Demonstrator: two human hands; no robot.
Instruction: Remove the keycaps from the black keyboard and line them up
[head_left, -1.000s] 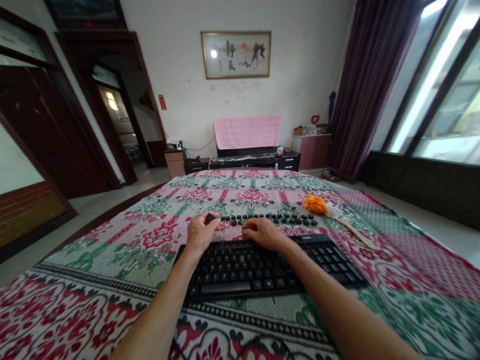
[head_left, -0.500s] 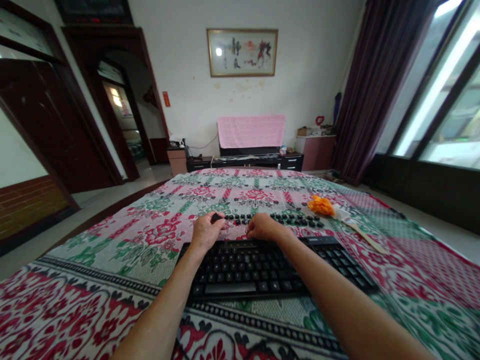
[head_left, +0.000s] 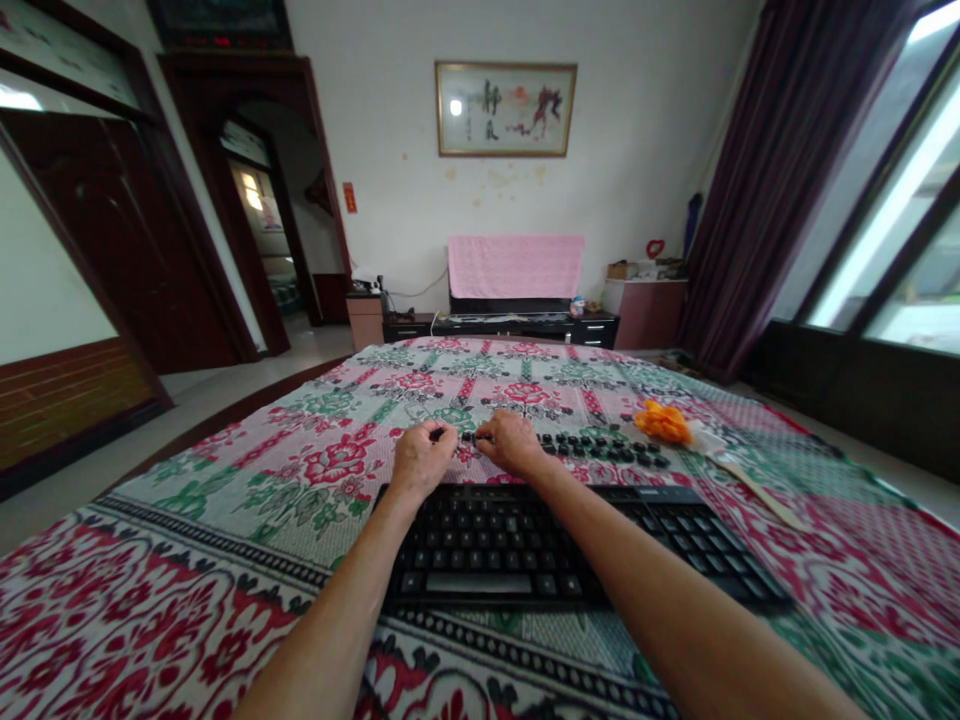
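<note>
A black keyboard (head_left: 487, 542) lies on the patterned cloth in front of me, its right half partly covered by my right forearm. Beyond its far edge, several loose black keycaps (head_left: 574, 441) are set out in rows. My left hand (head_left: 421, 462) is closed at the left end of these rows, with a small black keycap (head_left: 436, 434) pinched between thumb and fingers. Close beside it, my right hand (head_left: 516, 443) is bent down over the rows with its fingertips pressed together. Whatever those fingertips grip is hidden from view.
An orange flower-like bundle (head_left: 663, 422) lies right of the keycaps, near a brush with a pale handle (head_left: 765, 496). The flowered cloth (head_left: 330, 400) covers the whole table. Past the table stands a low black cabinet (head_left: 598, 330), with a pink towel (head_left: 516, 266) draped above it.
My right hand has moved left along the keycap rows, closer to my left hand. The black piece in my left hand shows less now. The whole view has shifted slightly.
</note>
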